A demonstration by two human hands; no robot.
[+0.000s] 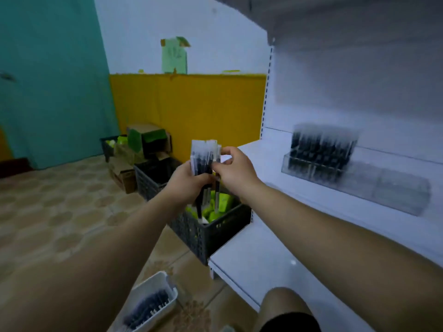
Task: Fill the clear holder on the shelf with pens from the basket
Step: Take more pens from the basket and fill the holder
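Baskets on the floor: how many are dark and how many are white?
Dark baskets: 3
White basket: 1
Total: 4

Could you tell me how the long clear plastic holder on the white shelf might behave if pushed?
The long clear plastic holder probably slides rather than tips, sitting low and wide on the smooth white shelf. With black pens standing only at one end, it may pivot unevenly.
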